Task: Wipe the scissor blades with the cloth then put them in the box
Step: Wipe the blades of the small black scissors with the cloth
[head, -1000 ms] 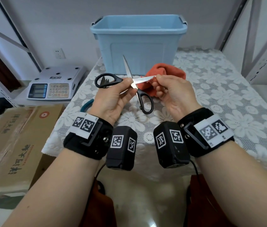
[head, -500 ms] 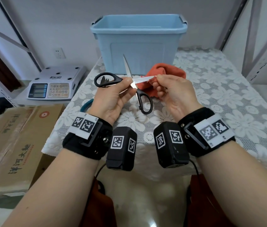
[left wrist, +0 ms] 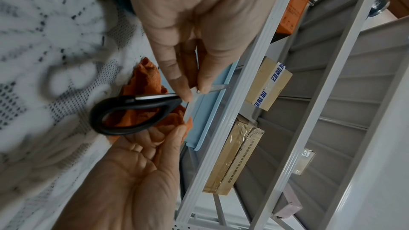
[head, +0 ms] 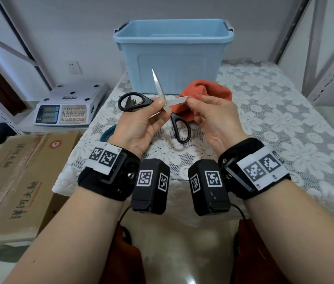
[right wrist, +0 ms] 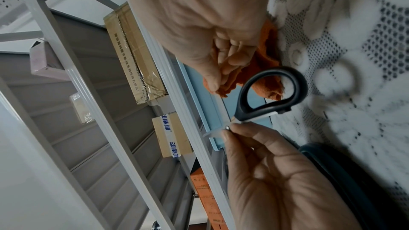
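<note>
one blue box [head: 174, 56] stands open at the back of the lace-covered surface [head: 284, 119], seemingly ready to take the scissors; both hands work just in front of it. the left hand [head: 141, 124] pinches the one pair of scissors [head: 165, 103] at the pivot, blades spread, probably so each can be wiped singly; the right hand [head: 213, 117] pinches the one orange cloth [head: 209, 91] round the sideways blade.

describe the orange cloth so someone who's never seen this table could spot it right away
Start at the big light blue box standing at the back of the lace-covered table. Just in front of it, the right hand bunches the orange cloth around one blade of the open black-handled scissors. It is the only soft, orange thing on the table.
</note>
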